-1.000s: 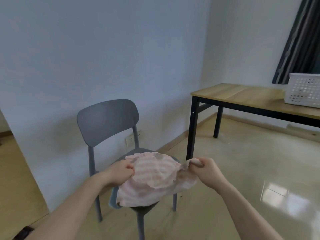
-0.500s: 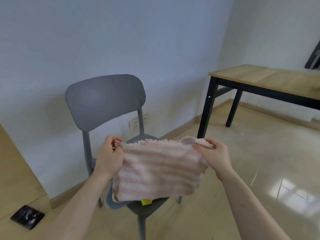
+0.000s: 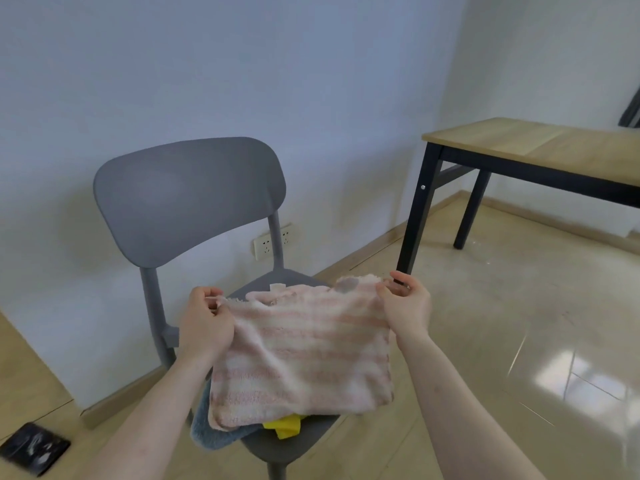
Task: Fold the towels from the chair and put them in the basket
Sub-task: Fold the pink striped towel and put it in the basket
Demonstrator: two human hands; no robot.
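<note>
Left hand (image 3: 204, 327) and right hand (image 3: 405, 306) each pinch a top corner of the striped towel (image 3: 304, 358) with curled fingers, stretching it flat above the chair (image 3: 188, 199), apparently for folding; the basket is out of view.

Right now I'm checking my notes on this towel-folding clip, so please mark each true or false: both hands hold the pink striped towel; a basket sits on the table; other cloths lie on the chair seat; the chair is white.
1. The left hand and right hand each pinch a top corner of the pink striped towel. True.
2. A basket sits on the table. False: no basket is in view.
3. A blue-grey cloth and a yellow cloth lie on the seat. True.
4. The chair is white. False: it is grey.
</note>
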